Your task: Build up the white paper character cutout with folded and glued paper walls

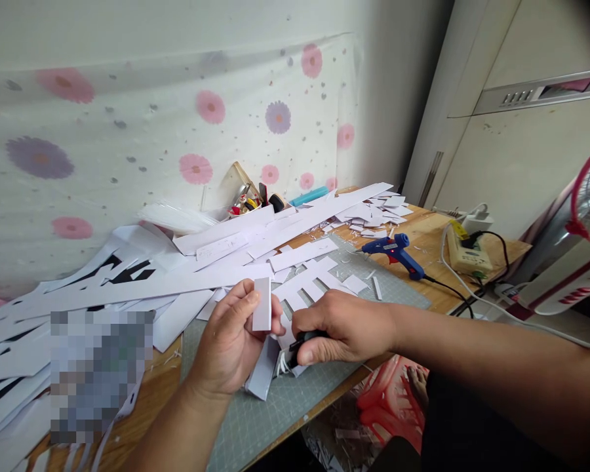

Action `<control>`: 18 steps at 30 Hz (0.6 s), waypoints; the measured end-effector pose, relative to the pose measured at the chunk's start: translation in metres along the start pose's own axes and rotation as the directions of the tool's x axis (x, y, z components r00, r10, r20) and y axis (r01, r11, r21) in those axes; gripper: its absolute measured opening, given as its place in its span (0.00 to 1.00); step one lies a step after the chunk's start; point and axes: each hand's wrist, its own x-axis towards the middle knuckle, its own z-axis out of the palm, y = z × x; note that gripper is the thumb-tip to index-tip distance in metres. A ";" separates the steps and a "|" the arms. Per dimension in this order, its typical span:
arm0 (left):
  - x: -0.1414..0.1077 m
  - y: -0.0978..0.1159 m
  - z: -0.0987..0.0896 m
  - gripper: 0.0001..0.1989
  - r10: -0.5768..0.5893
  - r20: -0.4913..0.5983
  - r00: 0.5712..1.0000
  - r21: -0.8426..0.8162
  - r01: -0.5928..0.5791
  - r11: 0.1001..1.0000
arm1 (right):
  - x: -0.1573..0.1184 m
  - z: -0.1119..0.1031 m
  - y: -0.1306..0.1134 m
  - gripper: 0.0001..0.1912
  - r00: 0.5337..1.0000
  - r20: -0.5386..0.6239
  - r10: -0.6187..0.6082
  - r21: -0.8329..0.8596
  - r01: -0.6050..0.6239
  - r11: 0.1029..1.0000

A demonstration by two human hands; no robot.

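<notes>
Between the thumb and fingers of my left hand (231, 334) is a small white rectangular board piece (262, 305), held upright above the cutting mat (226, 429). My right hand (332, 324) is closed around a black tool (302, 342), mostly hidden by the fingers, so its kind is unclear. Thin white strips (282, 364) show beside the tool's end. Below the hands, a white board strip (264, 373) lies on the mat. A white board with cut-out slots (319, 269) is just beyond my right hand.
Large white sheets (98, 292) pile up on the left. A blue hot glue gun (393, 252) rests at the right, its cord running to a power strip (467, 252). White offcuts (373, 213) are heaped behind it. A fan (570, 275) stands far right.
</notes>
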 end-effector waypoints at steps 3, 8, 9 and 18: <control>0.001 -0.002 0.000 0.16 -0.033 -0.047 0.998 -0.037 0.031 0.999 | -0.002 -0.004 0.004 0.25 0.998 -0.065 0.016 0.069 -0.011 0.998; 0.003 -0.009 -0.003 0.17 -0.004 0.037 0.999 -0.162 0.009 0.987 | -0.006 -0.008 0.006 0.25 0.976 -0.182 0.121 0.169 -0.090 0.982; 0.003 -0.010 -0.004 0.18 0.007 0.065 0.998 -0.182 0.005 0.983 | -0.007 -0.008 0.006 0.25 0.972 -0.187 0.144 0.175 -0.112 0.978; 0.006 -0.013 -0.008 0.22 0.074 0.097 0.992 -0.193 -0.054 0.980 | -0.007 -0.009 0.007 0.26 0.940 -0.220 0.262 0.244 -0.207 0.947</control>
